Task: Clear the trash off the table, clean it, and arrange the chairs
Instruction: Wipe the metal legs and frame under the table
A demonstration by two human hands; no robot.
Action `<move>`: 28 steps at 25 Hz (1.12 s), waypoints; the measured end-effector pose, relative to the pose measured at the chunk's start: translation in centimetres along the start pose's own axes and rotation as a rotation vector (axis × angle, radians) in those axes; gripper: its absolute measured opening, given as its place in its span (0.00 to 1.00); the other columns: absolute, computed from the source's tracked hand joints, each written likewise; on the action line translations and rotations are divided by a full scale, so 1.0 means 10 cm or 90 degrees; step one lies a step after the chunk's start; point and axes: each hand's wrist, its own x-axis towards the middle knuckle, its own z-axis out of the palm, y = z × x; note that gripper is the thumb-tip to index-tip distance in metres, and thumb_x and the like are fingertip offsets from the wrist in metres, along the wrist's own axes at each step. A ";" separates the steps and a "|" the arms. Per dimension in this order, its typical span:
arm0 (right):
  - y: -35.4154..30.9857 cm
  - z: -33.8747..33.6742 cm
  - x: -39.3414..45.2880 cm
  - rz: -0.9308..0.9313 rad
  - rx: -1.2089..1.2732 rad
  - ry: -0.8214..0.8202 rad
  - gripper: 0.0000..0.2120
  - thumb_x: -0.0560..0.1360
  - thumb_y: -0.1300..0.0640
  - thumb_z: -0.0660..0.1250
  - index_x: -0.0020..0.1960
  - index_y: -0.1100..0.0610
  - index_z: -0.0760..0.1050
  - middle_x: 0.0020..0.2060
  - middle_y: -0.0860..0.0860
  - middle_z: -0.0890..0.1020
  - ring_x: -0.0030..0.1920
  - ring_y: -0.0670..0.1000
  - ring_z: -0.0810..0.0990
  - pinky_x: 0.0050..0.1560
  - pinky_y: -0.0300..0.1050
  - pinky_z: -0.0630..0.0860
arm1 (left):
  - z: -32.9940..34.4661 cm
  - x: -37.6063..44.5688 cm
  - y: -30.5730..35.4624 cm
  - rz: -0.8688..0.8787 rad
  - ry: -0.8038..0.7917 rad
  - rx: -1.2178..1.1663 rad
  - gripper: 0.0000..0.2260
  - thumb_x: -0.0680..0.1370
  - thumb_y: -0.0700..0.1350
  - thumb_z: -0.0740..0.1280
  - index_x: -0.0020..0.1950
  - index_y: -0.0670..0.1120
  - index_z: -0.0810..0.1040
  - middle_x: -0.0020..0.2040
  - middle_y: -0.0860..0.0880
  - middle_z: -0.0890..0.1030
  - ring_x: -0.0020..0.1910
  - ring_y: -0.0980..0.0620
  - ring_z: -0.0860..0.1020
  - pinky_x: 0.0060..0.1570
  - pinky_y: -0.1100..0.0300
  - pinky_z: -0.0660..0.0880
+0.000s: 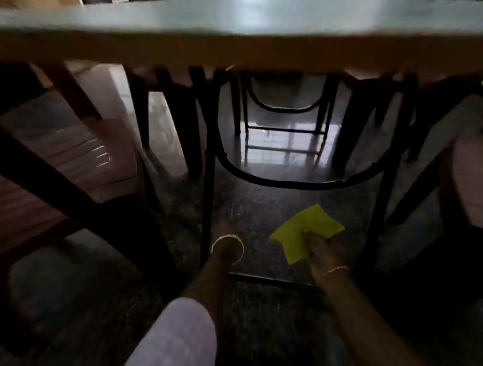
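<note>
She has stooped right down, so the table (224, 19) now sits above everything, its pale edge running across the top of the view and the dark floor (272, 336) spread out beneath it. Both arms reach under the table, past its black metal leg (206, 185).

The right hand (321, 251) is grasping a yellow cloth (308, 224); the fingers are curled into its near corner and the rest fans out away from her, low over the floor, below the table and to the right of that leg. Whether the cloth touches the floor I cannot tell.

The left hand (226, 229) is stretched further in, just beside the leg, with a bangle (227, 247) on the wrist. It is blurred and dim, so I cannot tell whether its grip is released or clenched, nor whether it has anything in it.

I can see no trash on the floor clearly enough to name. Judging by the reach, the left hand is the nearer one to whatever lies deeper under the table, straight ahead of its fingers, while the right simply keeps the cloth. Chairs (50, 172) stand close on either side of the table, not yet tucked in evenly, it seems.
</note>
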 end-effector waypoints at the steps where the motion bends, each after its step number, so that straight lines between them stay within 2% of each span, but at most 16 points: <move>1: 0.04 0.02 0.15 -0.020 0.002 -0.038 0.10 0.78 0.72 0.57 0.47 0.61 0.74 0.31 0.50 0.83 0.32 0.48 0.82 0.31 0.44 0.80 | -0.04 0.06 0.03 0.021 0.019 -0.037 0.21 0.80 0.44 0.62 0.71 0.39 0.67 0.69 0.39 0.70 0.67 0.41 0.71 0.63 0.56 0.70; 3: 0.10 0.16 0.40 -0.081 -0.016 -0.097 0.09 0.78 0.72 0.55 0.49 0.64 0.73 0.32 0.57 0.81 0.33 0.54 0.80 0.35 0.47 0.79 | -0.13 0.29 0.07 0.048 0.131 -0.064 0.22 0.79 0.45 0.63 0.69 0.37 0.67 0.68 0.37 0.70 0.66 0.39 0.70 0.63 0.54 0.68; 5: 0.17 0.28 0.57 -0.090 0.000 -0.109 0.10 0.78 0.72 0.57 0.48 0.62 0.74 0.31 0.54 0.82 0.32 0.52 0.81 0.31 0.44 0.80 | -0.16 0.40 0.12 0.093 0.250 -0.026 0.20 0.75 0.44 0.66 0.63 0.36 0.70 0.62 0.36 0.72 0.63 0.38 0.71 0.62 0.52 0.68; 7: 0.14 0.36 0.68 -0.084 0.034 -0.092 0.10 0.76 0.70 0.61 0.52 0.59 0.76 0.40 0.52 0.83 0.38 0.51 0.81 0.29 0.43 0.80 | -0.16 0.33 0.18 0.173 0.339 -0.059 0.16 0.73 0.43 0.66 0.58 0.37 0.72 0.59 0.37 0.72 0.59 0.37 0.73 0.58 0.50 0.71; 9: 0.08 0.47 0.75 -0.111 0.030 -0.096 0.16 0.75 0.70 0.64 0.63 0.62 0.73 0.52 0.56 0.79 0.48 0.56 0.79 0.38 0.49 0.81 | -0.24 0.32 0.29 0.226 0.401 -0.128 0.19 0.71 0.46 0.68 0.58 0.39 0.70 0.58 0.39 0.72 0.58 0.38 0.73 0.55 0.48 0.73; 10: 0.09 0.49 0.78 -0.143 0.013 -0.104 0.19 0.75 0.71 0.64 0.65 0.64 0.70 0.55 0.58 0.77 0.52 0.59 0.78 0.44 0.53 0.80 | -0.31 0.35 0.33 0.249 0.404 -0.129 0.22 0.70 0.48 0.68 0.61 0.41 0.69 0.58 0.40 0.73 0.59 0.38 0.73 0.56 0.48 0.73; 12: 0.06 0.61 0.79 -0.221 -0.061 -0.114 0.21 0.74 0.71 0.65 0.66 0.66 0.68 0.56 0.62 0.77 0.58 0.62 0.77 0.55 0.58 0.75 | -0.50 0.52 0.44 0.289 0.336 -0.156 0.27 0.70 0.46 0.68 0.68 0.46 0.66 0.60 0.44 0.76 0.59 0.40 0.75 0.59 0.48 0.73; 15: -0.03 0.97 0.68 -0.359 -0.160 -0.132 0.21 0.73 0.70 0.66 0.65 0.64 0.69 0.59 0.63 0.78 0.58 0.60 0.78 0.56 0.53 0.75 | -0.78 0.82 0.55 0.317 0.176 -0.130 0.22 0.74 0.39 0.64 0.68 0.45 0.68 0.59 0.41 0.79 0.54 0.43 0.78 0.48 0.58 0.72; 17: -0.18 1.38 0.48 -0.425 -0.133 -0.185 0.19 0.75 0.69 0.66 0.65 0.64 0.70 0.59 0.62 0.78 0.58 0.60 0.78 0.56 0.50 0.75 | -0.86 0.95 0.53 0.336 0.128 -0.073 0.21 0.75 0.36 0.65 0.68 0.41 0.68 0.60 0.37 0.78 0.47 0.52 0.81 0.44 0.62 0.74; 18: -0.30 1.62 0.37 -0.448 -0.094 -0.195 0.18 0.75 0.67 0.65 0.65 0.64 0.71 0.59 0.62 0.79 0.58 0.60 0.78 0.57 0.49 0.76 | -0.89 1.00 0.54 0.338 0.100 -0.068 0.22 0.75 0.35 0.66 0.68 0.41 0.68 0.61 0.36 0.78 0.46 0.54 0.82 0.45 0.62 0.76; 20: -0.58 2.08 0.15 -0.515 -0.036 -0.154 0.16 0.76 0.64 0.65 0.63 0.61 0.75 0.57 0.60 0.80 0.59 0.60 0.78 0.59 0.48 0.76 | -0.92 1.08 0.54 0.338 0.047 -0.080 0.24 0.74 0.35 0.68 0.69 0.41 0.68 0.61 0.36 0.77 0.55 0.45 0.80 0.53 0.56 0.77; 21: -0.72 2.31 0.03 -0.587 0.005 -0.129 0.15 0.76 0.64 0.65 0.62 0.60 0.76 0.56 0.59 0.81 0.58 0.58 0.79 0.59 0.42 0.76 | -0.96 1.11 0.54 0.345 0.041 -0.088 0.24 0.73 0.36 0.69 0.69 0.42 0.69 0.61 0.37 0.78 0.57 0.42 0.79 0.55 0.55 0.76; 23: -0.88 2.56 -0.15 -0.783 0.042 -0.061 0.17 0.74 0.71 0.61 0.61 0.64 0.78 0.58 0.62 0.80 0.61 0.59 0.78 0.58 0.28 0.70 | -0.93 1.12 0.53 0.354 0.048 -0.073 0.23 0.72 0.38 0.71 0.67 0.44 0.72 0.60 0.40 0.78 0.57 0.42 0.78 0.52 0.60 0.74; 24: -0.86 2.66 -0.18 -0.891 0.014 -0.034 0.20 0.72 0.75 0.58 0.61 0.66 0.76 0.61 0.64 0.77 0.63 0.61 0.76 0.60 0.28 0.67 | -0.92 1.14 0.52 0.358 0.057 -0.061 0.23 0.72 0.39 0.71 0.66 0.46 0.72 0.60 0.42 0.78 0.57 0.43 0.78 0.50 0.62 0.72; 26: -0.71 2.71 -0.09 -1.046 -0.137 -0.040 0.25 0.69 0.76 0.57 0.65 0.66 0.72 0.67 0.65 0.71 0.67 0.63 0.72 0.64 0.36 0.66 | -0.89 1.17 0.51 0.353 0.057 -0.071 0.21 0.72 0.39 0.71 0.65 0.46 0.74 0.58 0.42 0.80 0.56 0.44 0.78 0.49 0.62 0.72; 28: -0.51 2.67 0.14 -1.086 -0.240 -0.076 0.25 0.72 0.75 0.59 0.69 0.66 0.67 0.70 0.64 0.67 0.66 0.61 0.72 0.64 0.31 0.64 | -0.90 1.19 0.53 0.353 0.040 -0.089 0.20 0.72 0.39 0.71 0.64 0.46 0.74 0.57 0.41 0.80 0.55 0.44 0.79 0.51 0.60 0.75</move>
